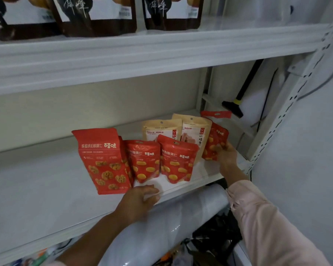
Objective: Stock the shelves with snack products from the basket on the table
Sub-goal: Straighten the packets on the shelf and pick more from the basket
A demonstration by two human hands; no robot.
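Gripping a red chestnut pouch (215,143) at the right end of the shelf (46,189), the right hand (226,154) seems to be placing it. Five packs (104,160) already stand there. The left hand (140,198) rests open and empty. No basket is visible.

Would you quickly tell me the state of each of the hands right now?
Left hand: open, fingers resting on the shelf edge, holding nothing.
Right hand: grips the red pouch at the row's right end.

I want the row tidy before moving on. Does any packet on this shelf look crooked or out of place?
Yes. The red pouch at the right end tilts, held by the right hand. Beyond it a black tool leans at the back, odd among snacks.
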